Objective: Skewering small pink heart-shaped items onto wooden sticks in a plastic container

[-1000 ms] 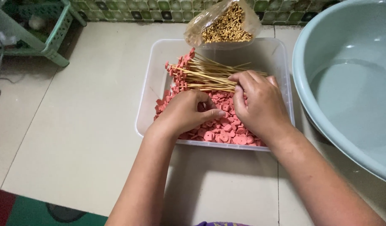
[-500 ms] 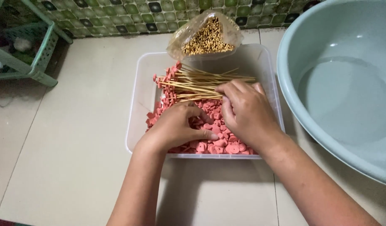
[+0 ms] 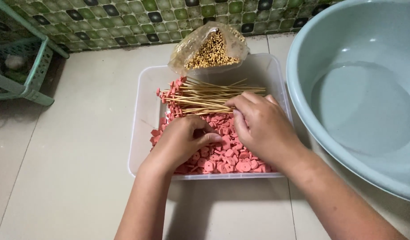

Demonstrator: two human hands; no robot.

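The left hand (image 3: pixel 182 142) lay curled over the pink sausage slices (image 3: pixel 222 153) in the clear plastic tub (image 3: pixel 140 133), thumb and fingers pinched on what looked like a single slice, while the right hand (image 3: pixel 260 129) closed loosely on the ends of the bamboo skewers (image 3: pixel 205 95) lying across the heap. A pointed skewer tip could prick a finger, or a slice might split if pierced off-centre. A bag of corn kernels (image 3: pixel 211 51) leaned at the tub's far rim, near a basin of water (image 3: pixel 356 102).

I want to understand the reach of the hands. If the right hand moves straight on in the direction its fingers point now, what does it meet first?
The right hand points up and left, so it would probably meet the bundle of wooden skewers first; its fingertips already seem to touch them.
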